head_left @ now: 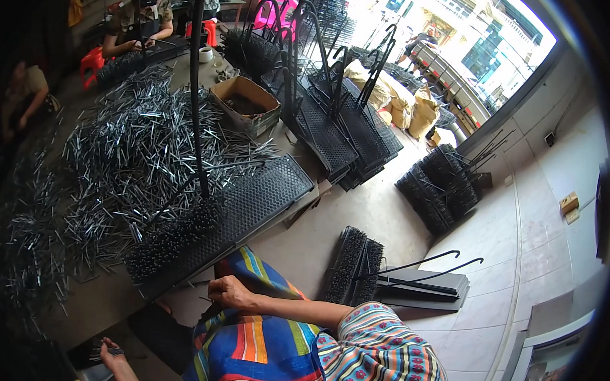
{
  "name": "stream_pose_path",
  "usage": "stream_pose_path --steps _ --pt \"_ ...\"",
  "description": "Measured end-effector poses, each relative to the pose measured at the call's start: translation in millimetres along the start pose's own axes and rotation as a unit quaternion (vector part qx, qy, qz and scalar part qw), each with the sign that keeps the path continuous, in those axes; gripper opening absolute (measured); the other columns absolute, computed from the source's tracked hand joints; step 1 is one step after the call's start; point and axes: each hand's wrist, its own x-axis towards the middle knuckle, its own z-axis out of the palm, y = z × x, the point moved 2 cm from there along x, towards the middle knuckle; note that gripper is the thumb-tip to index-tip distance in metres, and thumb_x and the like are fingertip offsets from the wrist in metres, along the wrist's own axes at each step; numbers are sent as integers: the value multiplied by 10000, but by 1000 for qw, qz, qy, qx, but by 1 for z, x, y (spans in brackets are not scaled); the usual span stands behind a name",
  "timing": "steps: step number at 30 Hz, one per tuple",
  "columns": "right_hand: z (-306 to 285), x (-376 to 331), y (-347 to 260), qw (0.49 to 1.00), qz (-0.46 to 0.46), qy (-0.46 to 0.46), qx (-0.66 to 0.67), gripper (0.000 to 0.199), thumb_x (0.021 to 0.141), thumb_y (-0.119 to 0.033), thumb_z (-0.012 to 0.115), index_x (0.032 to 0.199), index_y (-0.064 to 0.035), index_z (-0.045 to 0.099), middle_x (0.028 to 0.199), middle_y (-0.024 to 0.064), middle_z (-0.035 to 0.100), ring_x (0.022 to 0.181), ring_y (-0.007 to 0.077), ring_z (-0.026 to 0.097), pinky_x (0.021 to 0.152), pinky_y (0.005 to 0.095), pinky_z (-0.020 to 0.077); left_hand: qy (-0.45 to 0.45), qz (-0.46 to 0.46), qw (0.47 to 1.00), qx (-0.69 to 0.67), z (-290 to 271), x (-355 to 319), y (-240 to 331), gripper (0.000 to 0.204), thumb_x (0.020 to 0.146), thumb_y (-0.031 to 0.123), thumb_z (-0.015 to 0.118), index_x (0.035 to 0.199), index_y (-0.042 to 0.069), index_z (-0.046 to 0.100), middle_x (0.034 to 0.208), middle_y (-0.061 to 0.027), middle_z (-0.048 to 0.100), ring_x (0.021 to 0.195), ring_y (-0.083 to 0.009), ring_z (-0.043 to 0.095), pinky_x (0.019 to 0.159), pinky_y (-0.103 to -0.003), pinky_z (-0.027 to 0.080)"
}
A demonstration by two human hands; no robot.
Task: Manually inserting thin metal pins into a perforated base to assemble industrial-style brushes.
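Note:
My left hand (114, 357) is low at the left, its fingers closed round a few thin dark strips. Near my lap, my right hand (229, 292) is closed in a fist; whatever it may hold is hidden. Just beyond it lies a long black perforated panel (265, 188) at the table's near edge. Short dark pieces stand packed like bristles (172, 250) in the panel's left part. A tall black rod (198, 133) rises from the panel. Behind it spreads a big heap of thin shiny dark strips (135, 134) across the table.
An open cardboard box (246, 108) stands beyond the heap, near stacked perforated panels (334, 134) with hooked rods. Bristled panels (353, 266) and flat grey boards (422, 288) rest on the floor to my right. A co-worker (139, 27) sits across the table; another person (27, 97) is at far left.

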Motion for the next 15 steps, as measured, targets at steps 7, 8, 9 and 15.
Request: stream_pose_path --steps 7,8,9,15 --pt "-3 -4 0 1000 -13 9 -7 135 747 -128 631 790 0 629 635 160 593 589 258 613 570 363 474 36 34 999 18 -24 22 11 193 861 121 602 1047 76 626 953 -27 690 832 -128 659 659 -257 516" --pt "-2 -3 -1 1000 -12 7 -8 133 746 -128 632 791 -2 630 636 159 595 592 262 617 571 362 475 38 40 998 26 -28 23 13 189 863 127 601 1043 76 628 952 -27 690 832 -129 659 658 -258 517" --pt "-1 -3 -2 1000 -13 5 -8 133 746 -128 632 791 -2 630 636 159 595 592 262 617 571 362 475 39 42 998 25 -33 23 13 189 863 127 601 1043 76 628 952 -27 690 832 -129 659 658 -258 517" --pt "1 -3 -4 1000 -17 -4 -24 133 745 -133 631 793 -8 632 646 159 601 601 279 619 571 361 477 51 10 999 -2 -32 15 2 181 869 131 600 1041 85 632 961 -21 690 842 -127 657 652 -254 511"
